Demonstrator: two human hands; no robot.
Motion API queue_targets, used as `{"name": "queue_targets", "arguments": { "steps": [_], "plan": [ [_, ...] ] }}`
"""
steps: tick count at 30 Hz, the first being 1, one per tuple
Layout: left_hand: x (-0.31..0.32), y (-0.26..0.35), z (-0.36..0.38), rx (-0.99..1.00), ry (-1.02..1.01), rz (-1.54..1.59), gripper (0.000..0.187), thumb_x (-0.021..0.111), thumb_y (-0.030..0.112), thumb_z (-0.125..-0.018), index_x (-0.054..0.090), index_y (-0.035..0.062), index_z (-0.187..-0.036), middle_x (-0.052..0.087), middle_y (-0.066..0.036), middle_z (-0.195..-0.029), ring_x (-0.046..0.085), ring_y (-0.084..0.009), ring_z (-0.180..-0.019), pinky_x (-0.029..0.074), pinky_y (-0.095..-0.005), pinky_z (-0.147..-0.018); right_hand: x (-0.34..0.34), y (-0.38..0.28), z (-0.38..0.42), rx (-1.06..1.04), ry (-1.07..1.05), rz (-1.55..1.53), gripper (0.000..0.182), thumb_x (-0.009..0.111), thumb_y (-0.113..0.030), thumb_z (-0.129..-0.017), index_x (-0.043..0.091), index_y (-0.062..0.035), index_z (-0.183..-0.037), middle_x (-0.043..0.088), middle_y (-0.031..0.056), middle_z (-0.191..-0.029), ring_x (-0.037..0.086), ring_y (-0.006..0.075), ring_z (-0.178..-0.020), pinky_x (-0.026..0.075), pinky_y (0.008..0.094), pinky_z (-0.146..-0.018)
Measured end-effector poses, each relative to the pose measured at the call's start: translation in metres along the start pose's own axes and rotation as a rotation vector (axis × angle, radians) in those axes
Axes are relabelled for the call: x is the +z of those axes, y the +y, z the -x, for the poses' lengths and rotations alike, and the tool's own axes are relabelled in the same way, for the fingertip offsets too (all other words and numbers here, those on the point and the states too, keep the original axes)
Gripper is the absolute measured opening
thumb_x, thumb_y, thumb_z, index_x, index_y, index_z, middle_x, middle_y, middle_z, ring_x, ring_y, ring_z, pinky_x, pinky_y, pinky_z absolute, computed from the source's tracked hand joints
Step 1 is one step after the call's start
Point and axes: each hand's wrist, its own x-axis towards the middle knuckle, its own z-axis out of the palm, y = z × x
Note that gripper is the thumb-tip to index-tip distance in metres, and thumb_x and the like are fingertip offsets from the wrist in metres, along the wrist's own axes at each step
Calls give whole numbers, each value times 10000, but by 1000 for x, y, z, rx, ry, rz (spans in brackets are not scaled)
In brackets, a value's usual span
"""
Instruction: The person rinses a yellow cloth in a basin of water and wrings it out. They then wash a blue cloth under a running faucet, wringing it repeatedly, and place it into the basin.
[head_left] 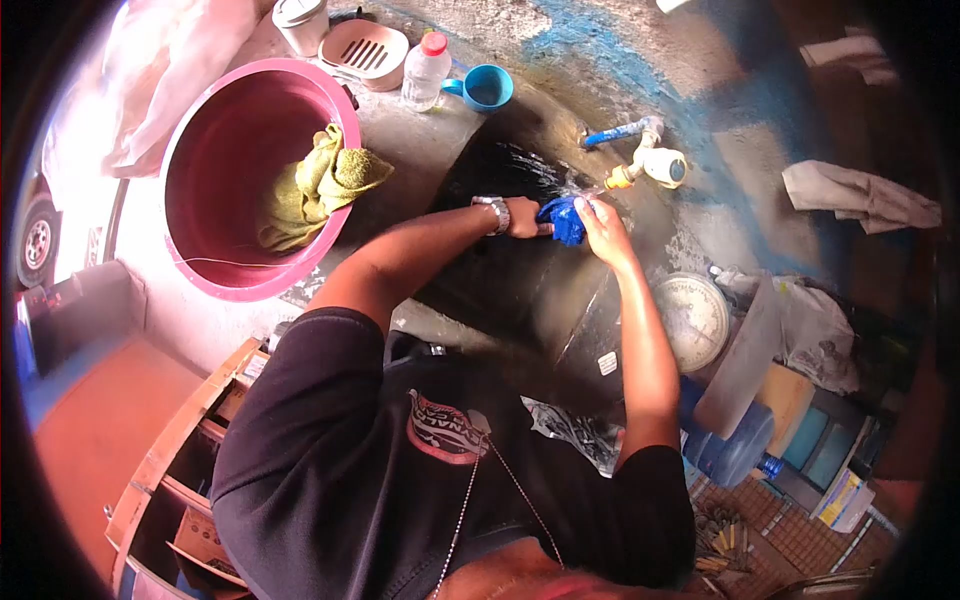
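Note:
Over a dark sink basin [490,270], a bright blue cloth-like item [566,220] is held between both hands. My left hand [524,217], below a metal wristwatch, is closed on the item's left side. My right hand [604,232] grips its right side, fingers pressed together near the top. Just above and to the right is a tap [622,178] with a white knob, fixed to a blue pipe. Water runs from it and splashes around the blue item. What exactly the item is, I cannot tell.
A pink tub [262,278] with a yellow-green cloth [330,185] stands on the left. Behind the sink are a soap dish [364,50], a red-capped bottle [427,72] and a blue mug [487,89]. A round scale [690,320] and a water jug [730,445] are on the right.

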Motion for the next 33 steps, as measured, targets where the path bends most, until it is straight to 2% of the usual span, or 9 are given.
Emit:
{"name": "queue_targets", "arguments": {
  "steps": [7, 11, 15, 18, 21, 25, 26, 29, 33],
  "plan": [
    [2, 17, -60, 397, 244, 497, 315, 560, 303, -882, 649, 26, -1003, 689, -100, -916, 610, -180, -852, 469, -345, -812, -23, 21, 39, 147, 351, -835, 387, 495, -370, -986, 605, -13, -1087, 643, 53, -1008, 604, 148, -930, 465, 295, -856],
    [22, 37, -82, 161, 434, 972, 232, 586, 217, -886, 656, 24, -995, 653, -26, -854, 586, -125, -788, 484, -290, -738, 14, -3, 35, 135, 475, -1173, 463, 530, -414, -954, 584, 23, -1096, 628, 67, -1043, 609, 188, -952, 483, 334, -874],
    [50, 35, -107, 272, 409, 1202, 241, 641, 305, -876, 617, 69, -920, 604, -9, -845, 543, -112, -770, 473, -292, -703, 57, -35, 18, -271, 695, 60, 234, 699, -233, -840, 608, -20, -874, 577, 87, -867, 587, 255, -819, 460, 366, -749],
    [65, 40, -97, 255, 585, 843, 295, 598, 366, -885, 607, 75, -926, 628, -65, -958, 583, -159, -875, 482, -340, -765, 34, -7, 4, -171, 719, 314, 255, 664, -223, -845, 577, 13, -802, 585, 170, -839, 600, 328, -781, 461, 429, -678],
    [59, 12, -112, 140, 612, 211, 310, 569, 378, -859, 643, 89, -943, 674, -129, -920, 647, -260, -835, 488, -409, -729, 31, 1, -15, 216, 799, -138, 306, 559, -267, -920, 578, 27, -836, 622, 198, -802, 624, 338, -753, 471, 437, -687],
    [8, -5, -33, 423, 578, 322, 318, 556, 346, -840, 651, 49, -900, 675, -152, -780, 674, -281, -753, 477, -442, -645, 84, -2, -18, -146, 726, 140, 344, 504, -307, -963, 573, 27, -923, 625, 240, -862, 620, 400, -856, 462, 440, -745],
    [10, 0, -18, 85, 609, 483, 310, 554, 333, -846, 644, 40, -890, 672, -154, -783, 649, -231, -720, 481, -415, -663, 85, 10, -23, -74, 655, 27, 331, 491, -295, -972, 574, 22, -921, 631, 209, -855, 624, 378, -842, 465, 431, -745],
    [12, 12, 17, 98, 432, 670, 286, 522, 256, -896, 650, 4, -941, 656, -24, -819, 555, -115, -759, 458, -297, -747, 77, 74, -52, 293, 641, -832, 329, 456, -328, -999, 595, -36, -1060, 624, 20, -892, 599, 186, -838, 475, 377, -742],
    [15, -7, 42, 151, 574, 542, 197, 623, 176, -868, 645, -3, -948, 651, -47, -855, 582, -124, -811, 481, -320, -748, 54, 33, -40, 490, 742, -1139, 315, 470, -317, -999, 595, -46, -1099, 580, -24, -905, 503, 71, -869, 441, 305, -721]
  ]
}}
